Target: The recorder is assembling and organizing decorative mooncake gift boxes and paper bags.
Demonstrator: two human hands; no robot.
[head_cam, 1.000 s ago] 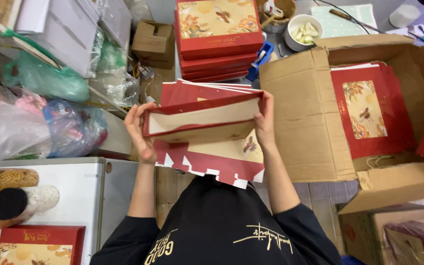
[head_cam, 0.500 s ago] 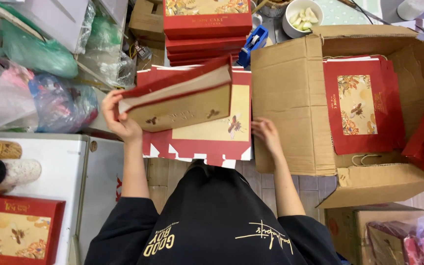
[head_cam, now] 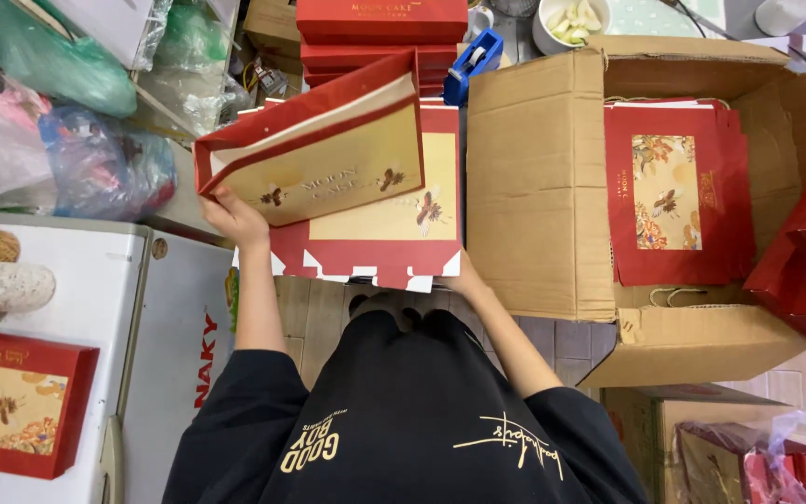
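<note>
The person's left hand point(head_cam: 233, 217), left of the frame's centre, was closed on the lower left corner of a red and gold paper bag point(head_cam: 319, 149), fingers curled around its edge. The bag was held tilted, its open top pointing toward the upper left of the frame, above a stack of flattened red bags point(head_cam: 394, 238) lying flat in the middle of the frame. The right hand point(head_cam: 464, 280) sat at the lower right corner of that stack, touching its edge; most of it was hidden under the paper, so whether its fingers were pinching the stack or only resting there could not be told.

Right of the stack stood an open cardboard box point(head_cam: 538, 187) with more flat red bags point(head_cam: 678, 196) lying inside it. At the top of the frame, behind the lifted bag, was a pile of red gift boxes point(head_cam: 380, 28), with a blue tape dispenser point(head_cam: 475, 61) just beside it. Another red gift box point(head_cam: 16, 406) lay on a white surface in the lower left. Plastic bags point(head_cam: 58, 140) filled the upper left.
</note>
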